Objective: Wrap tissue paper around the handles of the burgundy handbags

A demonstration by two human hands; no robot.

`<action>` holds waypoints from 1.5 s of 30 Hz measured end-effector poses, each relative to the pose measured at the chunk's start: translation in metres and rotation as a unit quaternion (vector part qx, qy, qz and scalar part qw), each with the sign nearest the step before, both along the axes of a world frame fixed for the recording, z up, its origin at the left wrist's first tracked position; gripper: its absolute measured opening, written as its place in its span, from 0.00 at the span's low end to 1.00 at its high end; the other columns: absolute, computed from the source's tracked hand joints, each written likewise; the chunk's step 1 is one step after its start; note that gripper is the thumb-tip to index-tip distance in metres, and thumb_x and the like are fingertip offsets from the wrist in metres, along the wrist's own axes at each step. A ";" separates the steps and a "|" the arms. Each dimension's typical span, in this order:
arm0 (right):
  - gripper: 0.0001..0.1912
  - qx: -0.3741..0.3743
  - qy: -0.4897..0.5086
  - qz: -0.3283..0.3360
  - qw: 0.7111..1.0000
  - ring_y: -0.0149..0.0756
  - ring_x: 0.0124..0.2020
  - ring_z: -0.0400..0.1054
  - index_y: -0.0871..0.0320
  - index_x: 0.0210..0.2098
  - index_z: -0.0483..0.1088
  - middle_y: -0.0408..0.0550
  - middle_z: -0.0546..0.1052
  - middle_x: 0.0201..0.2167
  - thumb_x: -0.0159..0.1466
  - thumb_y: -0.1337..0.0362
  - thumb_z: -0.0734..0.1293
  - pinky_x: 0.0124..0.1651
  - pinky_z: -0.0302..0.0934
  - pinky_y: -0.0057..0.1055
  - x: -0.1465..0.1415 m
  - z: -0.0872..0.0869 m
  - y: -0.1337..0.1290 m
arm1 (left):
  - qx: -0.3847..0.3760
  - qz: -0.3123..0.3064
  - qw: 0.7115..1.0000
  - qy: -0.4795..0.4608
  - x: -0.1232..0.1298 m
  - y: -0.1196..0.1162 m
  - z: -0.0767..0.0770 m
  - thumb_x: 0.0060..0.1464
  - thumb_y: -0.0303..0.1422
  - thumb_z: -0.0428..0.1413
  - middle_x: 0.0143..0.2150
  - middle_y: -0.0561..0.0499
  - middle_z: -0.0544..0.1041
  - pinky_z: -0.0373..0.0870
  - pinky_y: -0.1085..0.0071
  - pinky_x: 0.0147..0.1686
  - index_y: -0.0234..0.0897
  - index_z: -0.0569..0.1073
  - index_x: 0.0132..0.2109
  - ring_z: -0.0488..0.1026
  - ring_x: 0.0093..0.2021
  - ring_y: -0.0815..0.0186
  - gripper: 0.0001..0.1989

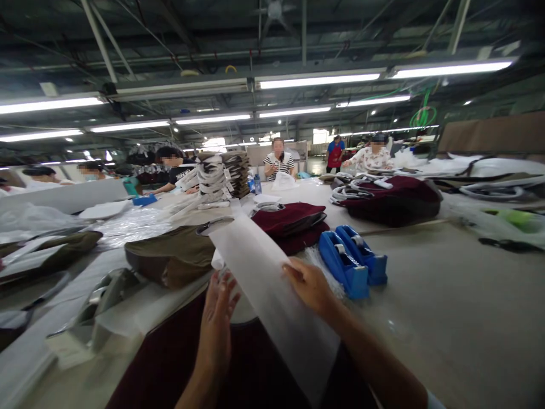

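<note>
My right hand point(309, 284) pinches the right edge of a long white sheet point(272, 284), which slants over a dark maroon bag point(166, 352) at the table's near edge. To the left of the sheet is my left hand point(219, 307), raised with its fingers apart and holding nothing. A small white roll point(217, 259) shows just above its fingertips, beside the sheet. Whether that hand touches the roll I cannot tell. Part of the maroon bag is hidden beneath the sheet and my forearms.
Blue tape dispensers point(344, 261) stand right of my right hand, a grey dispenser point(93, 318) at the left. Beyond lie an olive bag point(170, 253), maroon bags point(289, 218) and a bag stack point(223, 176). Several people sit or stand farther back.
</note>
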State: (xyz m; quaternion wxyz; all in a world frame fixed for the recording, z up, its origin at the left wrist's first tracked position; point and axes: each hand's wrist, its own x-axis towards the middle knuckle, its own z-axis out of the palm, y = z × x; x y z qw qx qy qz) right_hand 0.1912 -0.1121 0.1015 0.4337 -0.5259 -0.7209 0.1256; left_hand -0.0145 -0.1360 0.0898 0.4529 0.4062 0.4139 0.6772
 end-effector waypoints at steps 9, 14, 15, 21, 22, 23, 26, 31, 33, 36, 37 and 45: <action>0.16 -0.129 -0.123 0.268 0.947 0.29 0.26 0.60 0.61 0.28 0.69 0.41 0.69 0.23 0.67 0.58 0.60 0.29 0.50 0.26 0.008 -0.005 0.013 | 0.263 -0.054 0.715 0.646 -0.018 -0.004 0.055 0.60 0.33 0.54 0.53 0.50 0.77 0.50 0.53 0.65 0.45 0.74 0.51 0.71 0.55 0.59 0.13; 0.18 -0.174 -0.102 0.331 0.922 0.30 0.28 0.62 0.61 0.34 0.72 0.41 0.70 0.26 0.68 0.55 0.57 0.31 0.53 0.26 0.001 -0.023 0.005 | 0.176 -0.206 0.658 0.703 -0.011 0.013 0.036 0.61 0.36 0.53 0.39 0.49 0.81 0.67 0.65 0.47 0.40 0.78 0.42 0.77 0.41 0.61 0.10; 0.18 -0.178 -0.099 0.333 0.921 0.30 0.29 0.63 0.60 0.36 0.72 0.42 0.71 0.27 0.68 0.55 0.57 0.32 0.54 0.26 0.001 -0.025 0.003 | 0.162 -0.220 0.665 0.695 -0.012 0.016 0.031 0.61 0.37 0.53 0.37 0.50 0.81 0.68 0.69 0.42 0.40 0.78 0.40 0.77 0.39 0.62 0.10; 0.15 -0.161 -0.113 0.342 0.919 0.32 0.31 0.65 0.62 0.40 0.74 0.44 0.75 0.31 0.67 0.62 0.58 0.35 0.56 0.26 0.003 -0.029 -0.002 | 0.135 -0.263 0.711 0.638 -0.015 0.022 0.011 0.58 0.38 0.55 0.37 0.52 0.81 0.67 0.72 0.40 0.40 0.78 0.40 0.77 0.38 0.63 0.10; 0.14 -0.159 -0.116 0.338 0.920 0.31 0.30 0.65 0.62 0.39 0.74 0.44 0.74 0.30 0.67 0.63 0.58 0.34 0.55 0.26 0.003 -0.028 -0.002 | 0.135 -0.263 0.716 0.632 -0.015 0.022 0.010 0.58 0.38 0.56 0.37 0.52 0.81 0.67 0.72 0.40 0.40 0.78 0.40 0.77 0.39 0.62 0.09; 0.14 -0.158 -0.119 0.332 0.922 0.31 0.29 0.64 0.62 0.39 0.74 0.44 0.74 0.29 0.67 0.63 0.58 0.33 0.54 0.26 0.002 -0.028 -0.003 | 0.135 -0.261 0.722 0.627 -0.014 0.021 0.009 0.58 0.38 0.56 0.37 0.52 0.81 0.67 0.72 0.40 0.40 0.78 0.39 0.77 0.39 0.62 0.09; 0.13 -0.152 -0.118 0.316 0.929 0.30 0.28 0.63 0.62 0.35 0.73 0.42 0.72 0.26 0.66 0.64 0.58 0.31 0.52 0.25 -0.001 -0.026 -0.005 | 0.135 -0.247 0.739 0.613 -0.011 0.018 0.007 0.58 0.37 0.55 0.37 0.53 0.81 0.67 0.72 0.41 0.41 0.78 0.38 0.77 0.39 0.63 0.08; 0.13 -0.153 -0.066 0.321 0.932 0.28 0.28 0.61 0.62 0.32 0.72 0.40 0.68 0.25 0.65 0.64 0.58 0.32 0.52 0.25 -0.003 -0.023 -0.009 | 0.164 -0.215 0.754 0.598 -0.009 0.013 0.005 0.58 0.34 0.56 0.37 0.52 0.80 0.66 0.71 0.41 0.40 0.77 0.38 0.76 0.39 0.64 0.05; 0.13 -0.162 -0.035 0.315 0.934 0.27 0.26 0.59 0.61 0.29 0.70 0.39 0.65 0.23 0.65 0.63 0.59 0.30 0.50 0.25 -0.003 -0.023 -0.011 | 0.183 -0.201 0.759 0.591 -0.009 0.011 0.005 0.57 0.32 0.57 0.36 0.52 0.79 0.66 0.71 0.41 0.40 0.77 0.38 0.75 0.39 0.65 0.04; 0.15 -0.195 0.024 0.303 0.932 0.26 0.24 0.55 0.61 0.26 0.68 0.38 0.61 0.21 0.65 0.61 0.59 0.27 0.48 0.25 -0.005 -0.026 -0.013 | 0.211 -0.197 0.765 0.576 -0.011 0.009 0.006 0.57 0.30 0.57 0.36 0.52 0.78 0.67 0.72 0.40 0.40 0.76 0.38 0.74 0.38 0.66 0.03; 0.15 -0.208 0.045 0.301 0.930 0.27 0.24 0.54 0.61 0.25 0.67 0.38 0.61 0.21 0.64 0.60 0.59 0.27 0.47 0.25 -0.006 -0.028 -0.013 | 0.222 -0.197 0.764 0.573 -0.011 0.009 0.006 0.57 0.29 0.57 0.36 0.52 0.78 0.67 0.72 0.40 0.39 0.76 0.38 0.74 0.38 0.66 0.03; 0.16 -0.240 0.125 0.296 0.916 0.28 0.27 0.57 0.62 0.31 0.70 0.40 0.65 0.25 0.65 0.56 0.60 0.30 0.51 0.25 -0.014 -0.033 -0.014 | 0.246 -0.203 0.757 0.570 -0.017 0.013 0.010 0.56 0.28 0.57 0.36 0.51 0.78 0.67 0.72 0.40 0.38 0.75 0.38 0.74 0.38 0.66 0.03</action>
